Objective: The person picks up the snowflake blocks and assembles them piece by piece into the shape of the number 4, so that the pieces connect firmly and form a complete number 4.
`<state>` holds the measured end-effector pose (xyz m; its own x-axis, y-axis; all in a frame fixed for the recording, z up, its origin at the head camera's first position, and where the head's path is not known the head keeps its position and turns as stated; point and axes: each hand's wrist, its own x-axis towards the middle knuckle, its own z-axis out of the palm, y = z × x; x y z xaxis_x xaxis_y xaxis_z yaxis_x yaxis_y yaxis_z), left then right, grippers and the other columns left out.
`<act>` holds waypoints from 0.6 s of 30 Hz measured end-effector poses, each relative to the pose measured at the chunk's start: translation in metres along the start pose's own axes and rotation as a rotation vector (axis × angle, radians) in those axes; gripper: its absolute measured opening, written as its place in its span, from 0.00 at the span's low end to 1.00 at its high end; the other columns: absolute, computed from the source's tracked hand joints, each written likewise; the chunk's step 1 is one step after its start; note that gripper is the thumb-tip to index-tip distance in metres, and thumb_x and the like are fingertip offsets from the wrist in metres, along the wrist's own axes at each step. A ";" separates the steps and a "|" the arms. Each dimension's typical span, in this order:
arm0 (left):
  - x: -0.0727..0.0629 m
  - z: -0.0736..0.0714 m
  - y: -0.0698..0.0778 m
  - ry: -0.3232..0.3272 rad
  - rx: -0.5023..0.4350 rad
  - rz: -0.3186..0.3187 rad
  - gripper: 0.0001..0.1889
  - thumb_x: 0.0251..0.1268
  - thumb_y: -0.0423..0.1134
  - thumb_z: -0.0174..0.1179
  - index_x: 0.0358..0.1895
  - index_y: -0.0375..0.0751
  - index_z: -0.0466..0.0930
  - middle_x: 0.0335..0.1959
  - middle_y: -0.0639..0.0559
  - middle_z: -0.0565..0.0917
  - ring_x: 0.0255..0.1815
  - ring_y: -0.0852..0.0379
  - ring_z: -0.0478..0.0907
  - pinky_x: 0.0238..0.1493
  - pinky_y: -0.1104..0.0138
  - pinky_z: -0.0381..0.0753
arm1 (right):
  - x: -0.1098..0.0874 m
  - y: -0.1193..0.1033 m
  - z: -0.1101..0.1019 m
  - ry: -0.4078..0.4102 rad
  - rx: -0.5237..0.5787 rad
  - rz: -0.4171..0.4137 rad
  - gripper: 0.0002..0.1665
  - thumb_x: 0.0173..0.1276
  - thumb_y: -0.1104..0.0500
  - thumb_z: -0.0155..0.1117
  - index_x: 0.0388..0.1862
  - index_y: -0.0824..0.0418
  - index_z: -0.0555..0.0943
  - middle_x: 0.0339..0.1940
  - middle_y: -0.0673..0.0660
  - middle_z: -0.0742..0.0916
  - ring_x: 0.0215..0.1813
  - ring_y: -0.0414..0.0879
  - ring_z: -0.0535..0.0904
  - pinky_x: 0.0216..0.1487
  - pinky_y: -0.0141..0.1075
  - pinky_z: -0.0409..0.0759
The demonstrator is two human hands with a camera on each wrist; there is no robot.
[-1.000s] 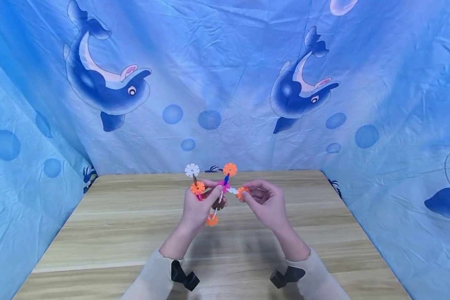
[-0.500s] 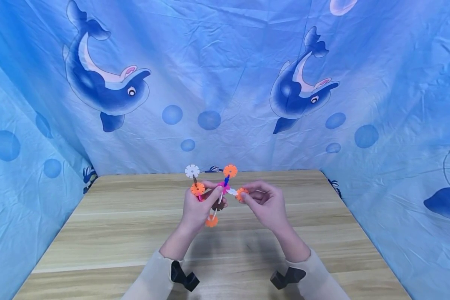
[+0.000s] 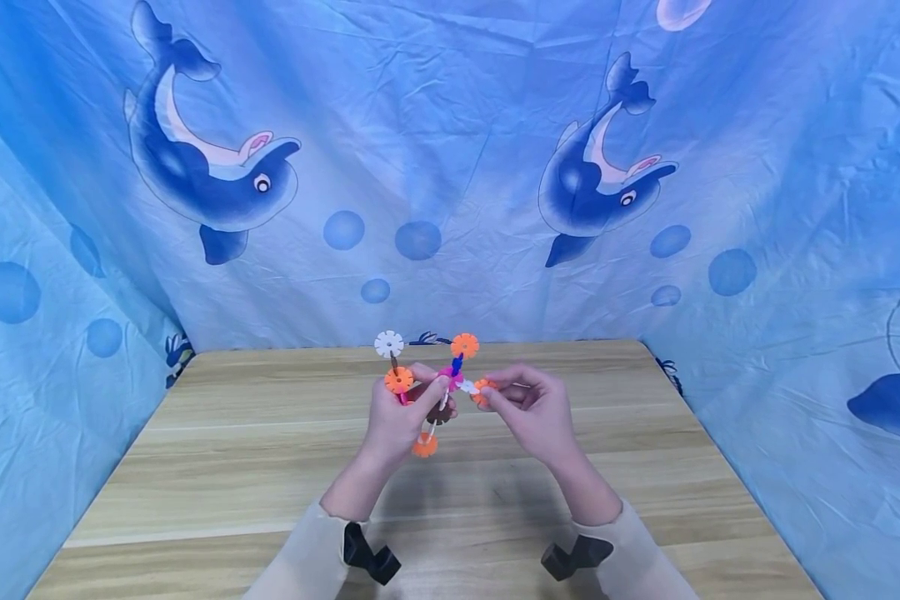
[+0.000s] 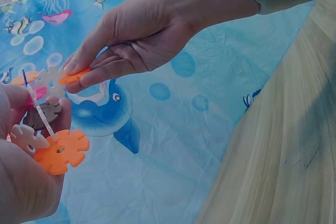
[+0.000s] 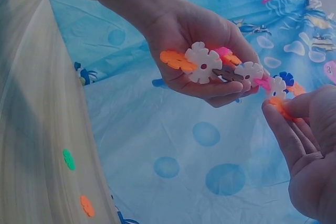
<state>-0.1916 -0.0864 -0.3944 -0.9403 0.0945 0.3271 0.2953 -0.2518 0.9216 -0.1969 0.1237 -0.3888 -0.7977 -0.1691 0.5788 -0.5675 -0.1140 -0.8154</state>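
Observation:
My left hand (image 3: 397, 421) grips a branching assembly of slotted plastic snowflake discs, its thumb on the pink disc (image 3: 450, 379). A white disc (image 3: 388, 344) and an orange disc (image 3: 465, 346) stick up at the top. Below the fingers show a brown disc (image 3: 438, 416) and a lower orange disc (image 4: 73, 148). On the right, my right hand (image 3: 536, 412) pinches another orange disc (image 5: 278, 107) between thumb and fingers. That disc meets a small white disc (image 4: 51, 81) joined to the pink one. Part of the assembly is hidden behind the left hand.
The hands are above a wooden table (image 3: 232, 475). A loose green disc (image 5: 69, 159) and a loose orange disc (image 5: 87, 206) lie on it in the right wrist view. A blue dolphin-print curtain (image 3: 450, 167) surrounds the table.
The left hand and the assembly have shifted slightly right and down. The orange disc in the right hand has tilted a little; both grips are the same.

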 end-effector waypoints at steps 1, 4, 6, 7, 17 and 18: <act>0.000 0.000 0.000 -0.004 0.002 0.002 0.07 0.74 0.35 0.68 0.41 0.33 0.82 0.33 0.50 0.88 0.30 0.53 0.90 0.42 0.60 0.94 | 0.000 0.001 -0.001 0.000 0.000 -0.003 0.09 0.65 0.80 0.69 0.44 0.82 0.83 0.40 0.42 0.92 0.38 0.37 0.93 0.38 0.39 0.93; 0.000 0.001 0.000 0.001 -0.004 -0.010 0.07 0.74 0.35 0.68 0.41 0.34 0.82 0.33 0.50 0.89 0.31 0.54 0.90 0.42 0.59 0.94 | 0.000 0.003 -0.002 -0.004 -0.007 -0.016 0.09 0.64 0.80 0.69 0.43 0.81 0.84 0.40 0.45 0.93 0.38 0.38 0.93 0.38 0.40 0.93; 0.000 0.001 0.001 0.005 -0.003 -0.017 0.07 0.73 0.35 0.68 0.42 0.34 0.82 0.33 0.50 0.89 0.31 0.54 0.90 0.42 0.59 0.94 | 0.000 0.003 -0.003 -0.011 -0.035 -0.025 0.09 0.65 0.80 0.69 0.43 0.80 0.84 0.39 0.52 0.94 0.37 0.38 0.93 0.38 0.40 0.93; 0.000 0.001 0.002 0.005 0.001 -0.024 0.08 0.73 0.35 0.69 0.43 0.34 0.82 0.33 0.50 0.90 0.31 0.54 0.90 0.42 0.59 0.94 | 0.000 0.003 -0.003 -0.015 -0.057 -0.027 0.09 0.65 0.79 0.70 0.44 0.79 0.85 0.39 0.56 0.94 0.37 0.38 0.93 0.38 0.39 0.93; 0.000 -0.004 0.007 -0.067 0.134 -0.018 0.12 0.71 0.35 0.70 0.51 0.31 0.85 0.40 0.43 0.91 0.35 0.50 0.93 0.41 0.57 0.94 | 0.002 -0.004 -0.012 -0.132 -0.284 0.006 0.06 0.68 0.73 0.71 0.42 0.67 0.90 0.38 0.64 0.93 0.33 0.45 0.89 0.41 0.34 0.92; 0.000 -0.004 0.008 -0.061 0.140 -0.017 0.12 0.71 0.34 0.70 0.52 0.32 0.85 0.42 0.43 0.91 0.36 0.50 0.93 0.42 0.57 0.94 | 0.002 -0.004 -0.012 -0.135 -0.281 0.012 0.06 0.69 0.72 0.71 0.42 0.67 0.89 0.37 0.65 0.93 0.32 0.45 0.88 0.40 0.34 0.92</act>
<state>-0.1900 -0.0924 -0.3879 -0.9345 0.1570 0.3196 0.3044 -0.1136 0.9457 -0.1984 0.1356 -0.3845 -0.7811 -0.2997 0.5478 -0.6074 0.1609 -0.7780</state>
